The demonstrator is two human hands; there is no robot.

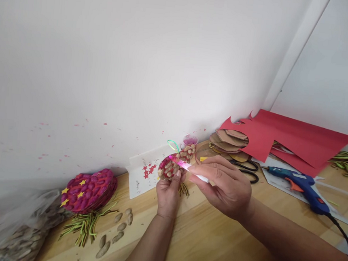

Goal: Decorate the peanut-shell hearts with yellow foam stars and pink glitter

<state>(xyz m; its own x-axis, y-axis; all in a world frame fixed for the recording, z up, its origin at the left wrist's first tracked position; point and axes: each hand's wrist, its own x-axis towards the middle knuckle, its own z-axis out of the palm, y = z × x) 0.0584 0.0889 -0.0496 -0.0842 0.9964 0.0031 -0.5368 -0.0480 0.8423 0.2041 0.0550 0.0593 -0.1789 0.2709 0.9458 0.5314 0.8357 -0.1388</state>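
My left hand [167, 197] is closed on a small round craft ornament [165, 167] covered in peanuts, with its thumb on the front. Magenta paint covers part of the ornament, while other peanuts stay plain brown. A green loop [174, 144] stands up from its top, and a dark yellow-green tassel [184, 189] hangs below. Pinched in my right hand [225, 188] is a white-handled paintbrush [200, 176], its bright pink tip at the ornament's upper edge. Behind them is a small cup of magenta paint [190, 140], against the wall.
Finished-looking purple peanut ornaments [91, 190] with yellow stars lie left, near loose peanuts [118, 237] and a plastic bag [15, 230]. A white sheet [135, 184] bears red stars. To the right are cardboard pieces [222, 140], black-handled scissors [254, 166], red paper [301, 137] and a blue glue gun [303, 182].
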